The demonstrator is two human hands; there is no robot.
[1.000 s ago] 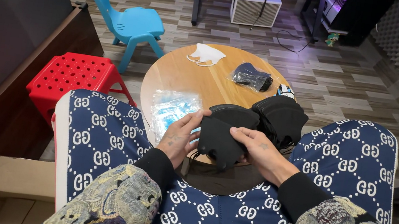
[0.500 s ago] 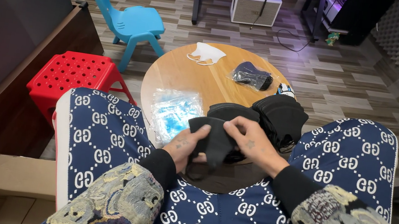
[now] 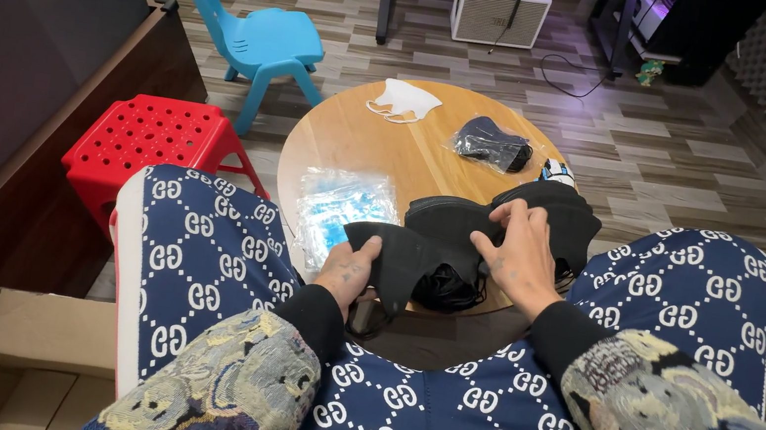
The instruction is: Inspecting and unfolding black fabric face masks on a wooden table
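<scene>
I sit with a small round wooden table (image 3: 383,145) between my knees. My left hand (image 3: 347,270) grips a black face mask (image 3: 402,258) at the table's near edge. My right hand (image 3: 520,252) rests with fingers spread on a pile of black masks (image 3: 543,213) just to the right, touching them. A clear bag of blue masks (image 3: 340,204) lies on the table left of the pile. Farther back lie a white mask (image 3: 404,101) and a clear packet of dark masks (image 3: 491,143).
A red plastic stool (image 3: 154,138) stands left of the table and a blue child's chair (image 3: 254,32) behind it. A dark bed frame (image 3: 26,125) runs along the left. Cardboard boxes (image 3: 36,336) sit at lower left. A white speaker box (image 3: 500,7) stands at the back.
My right hand has let go of the mask I was holding and moved right onto the black pile. My left hand keeps the single black mask, now lower and left.
</scene>
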